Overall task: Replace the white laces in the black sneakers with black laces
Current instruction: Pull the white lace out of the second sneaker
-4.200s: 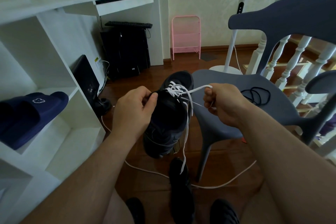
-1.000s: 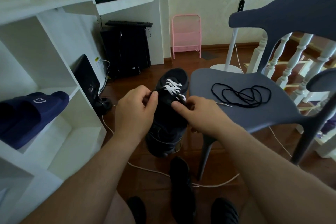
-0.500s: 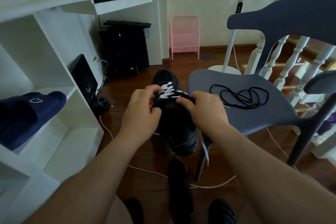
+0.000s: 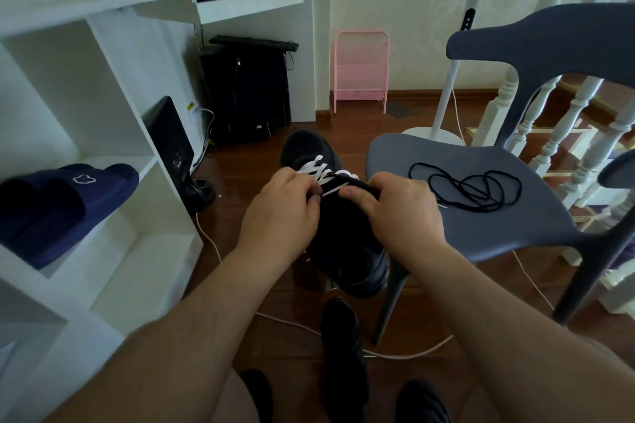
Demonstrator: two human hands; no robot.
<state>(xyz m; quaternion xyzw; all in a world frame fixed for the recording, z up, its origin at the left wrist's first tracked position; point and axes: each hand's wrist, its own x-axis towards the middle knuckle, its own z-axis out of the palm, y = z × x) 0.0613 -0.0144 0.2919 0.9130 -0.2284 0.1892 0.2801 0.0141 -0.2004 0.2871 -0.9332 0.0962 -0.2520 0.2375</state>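
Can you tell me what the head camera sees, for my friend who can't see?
Two hands, left hand and right hand, hold a black sneaker, pinching its white lace. Black laces lie on a grey chair.

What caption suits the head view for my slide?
Both hands work the white lace out of a black sneaker; black laces wait on the chair.

Both hands' fingers [image 4: 311, 197] pinch the sneaker's [image 4: 347, 237] white lace [image 4: 326, 178].

Single head-worn wide-angle view; looks forward and down; close above the hands [image 4: 343, 213].
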